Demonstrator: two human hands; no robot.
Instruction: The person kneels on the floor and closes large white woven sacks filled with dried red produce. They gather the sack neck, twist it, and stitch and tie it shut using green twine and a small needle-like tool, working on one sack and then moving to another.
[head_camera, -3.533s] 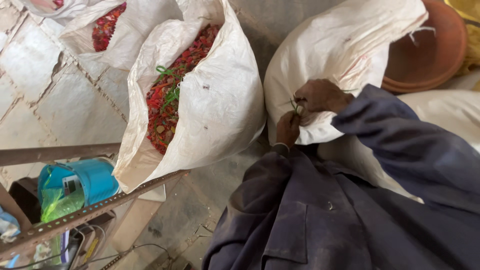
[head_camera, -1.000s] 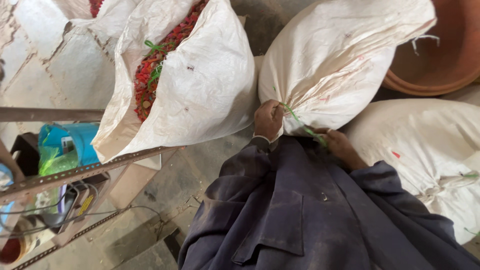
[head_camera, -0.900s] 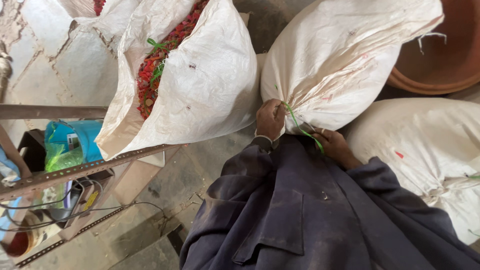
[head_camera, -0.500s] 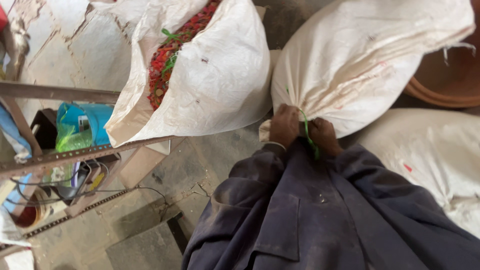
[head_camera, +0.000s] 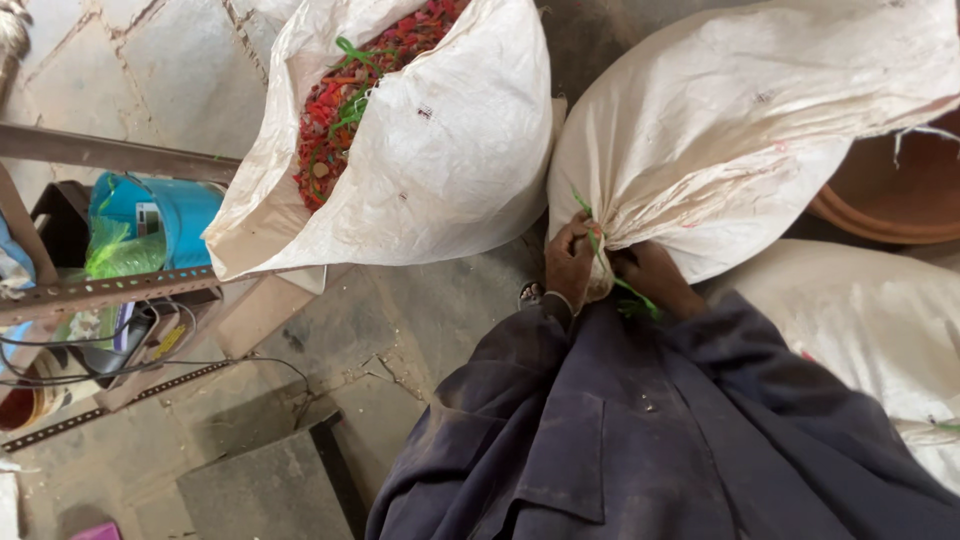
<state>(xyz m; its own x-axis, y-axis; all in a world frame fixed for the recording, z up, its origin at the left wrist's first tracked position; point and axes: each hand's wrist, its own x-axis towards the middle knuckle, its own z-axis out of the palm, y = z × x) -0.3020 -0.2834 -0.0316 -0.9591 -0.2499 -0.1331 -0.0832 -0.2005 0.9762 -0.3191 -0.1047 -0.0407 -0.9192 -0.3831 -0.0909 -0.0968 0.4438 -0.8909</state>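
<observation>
Left hand (head_camera: 570, 262) and right hand (head_camera: 650, 275) both grip the gathered neck of a white sack (head_camera: 740, 130) bound with green string (head_camera: 600, 250); the sack lies on the floor beside an open sack (head_camera: 450, 150) of red scraps.

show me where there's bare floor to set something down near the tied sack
Bare cracked concrete floor lies below the open white sack of red pieces, between the rusty metal shelf frame and the dark jacket sleeve. It is crowded around the tied white sack, where both hands grip its neck.

stone floor (head_camera: 420, 320); white sacks (head_camera: 740, 130)
</observation>
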